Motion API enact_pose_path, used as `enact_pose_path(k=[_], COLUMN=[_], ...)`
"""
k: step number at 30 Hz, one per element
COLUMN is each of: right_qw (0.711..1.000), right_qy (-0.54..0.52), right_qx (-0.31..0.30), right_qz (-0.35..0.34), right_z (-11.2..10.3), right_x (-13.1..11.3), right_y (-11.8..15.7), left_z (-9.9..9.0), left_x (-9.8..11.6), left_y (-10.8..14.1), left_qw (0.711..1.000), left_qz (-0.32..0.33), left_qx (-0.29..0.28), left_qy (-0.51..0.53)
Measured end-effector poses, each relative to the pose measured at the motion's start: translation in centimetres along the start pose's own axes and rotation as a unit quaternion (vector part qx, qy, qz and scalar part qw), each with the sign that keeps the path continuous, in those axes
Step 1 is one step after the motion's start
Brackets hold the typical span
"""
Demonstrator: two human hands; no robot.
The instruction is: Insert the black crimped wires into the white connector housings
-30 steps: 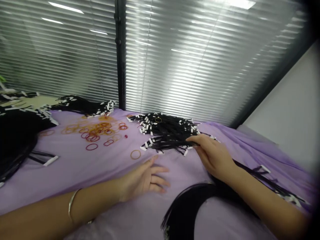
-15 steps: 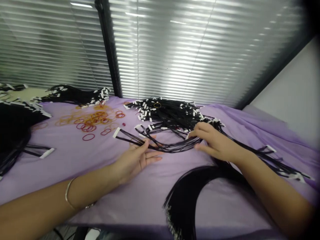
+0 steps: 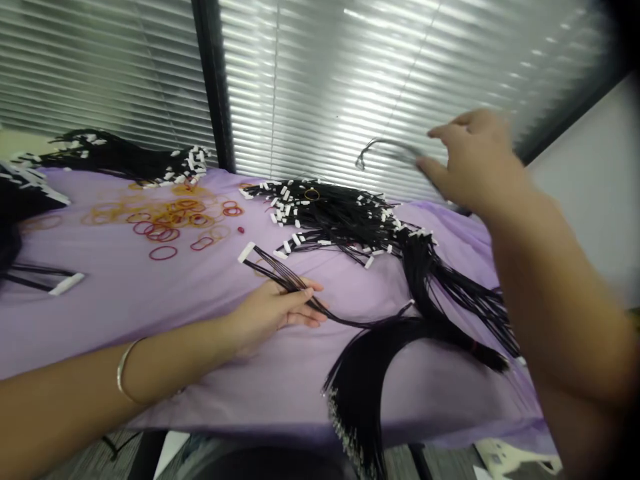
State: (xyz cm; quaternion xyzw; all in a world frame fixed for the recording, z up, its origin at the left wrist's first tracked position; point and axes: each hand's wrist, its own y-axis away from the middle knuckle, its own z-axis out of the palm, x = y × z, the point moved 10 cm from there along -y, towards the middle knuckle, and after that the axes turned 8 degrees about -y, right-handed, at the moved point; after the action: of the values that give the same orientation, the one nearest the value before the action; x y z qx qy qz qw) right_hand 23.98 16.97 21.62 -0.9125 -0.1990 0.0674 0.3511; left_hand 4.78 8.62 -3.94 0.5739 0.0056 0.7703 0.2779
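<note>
My left hand (image 3: 290, 305) is closed, thumb over fingers, round a black wire harness (image 3: 275, 272). Its white connector (image 3: 247, 253) points up and left, while the loose wires trail right to the thick black wire bundle (image 3: 370, 360) on the cloth. High on the right, in front of the blinds, my right hand (image 3: 473, 157) is blurred by motion. A thin black wire (image 3: 387, 141) runs out from between its thumb and fingers, curving to the left. Bare metal-looking ends show at the bundle's lower end.
Behind my hands lies a pile of black harnesses (image 3: 340, 217) with white connectors. More harnesses (image 3: 120, 157) lie at the back left. Red and yellow rubber bands (image 3: 170, 217) are scattered on the purple cloth (image 3: 200, 287). Window blinds (image 3: 325, 80) rise behind the table.
My right hand has risen from the wires near the table to in front of the blinds, carrying a thin black wire. My left hand still holds the harness. The view has shifted slightly.
</note>
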Motion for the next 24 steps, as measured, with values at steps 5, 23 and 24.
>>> enact_pose_path(k=[5,23,24], right_qw=[0.956,0.949,0.946], right_qy=[-0.104,-0.064,-0.07], right_qx=[-0.212,-0.267,-0.28], right_qz=[-0.177,-0.156,-0.145], right_z=[4.0,8.0,8.5], right_x=[-12.0,-5.4,-5.6], right_y=[9.1,12.3,12.6], left_z=[0.9,-3.1,-3.1], left_x=[1.0,1.2,1.2], left_y=[0.2,-1.8,-1.8], left_qw=[0.994,0.985,0.987], left_qz=[0.06,0.001,-0.003], left_qx=[-0.066,0.105,0.105], left_qy=[0.064,0.135,0.123])
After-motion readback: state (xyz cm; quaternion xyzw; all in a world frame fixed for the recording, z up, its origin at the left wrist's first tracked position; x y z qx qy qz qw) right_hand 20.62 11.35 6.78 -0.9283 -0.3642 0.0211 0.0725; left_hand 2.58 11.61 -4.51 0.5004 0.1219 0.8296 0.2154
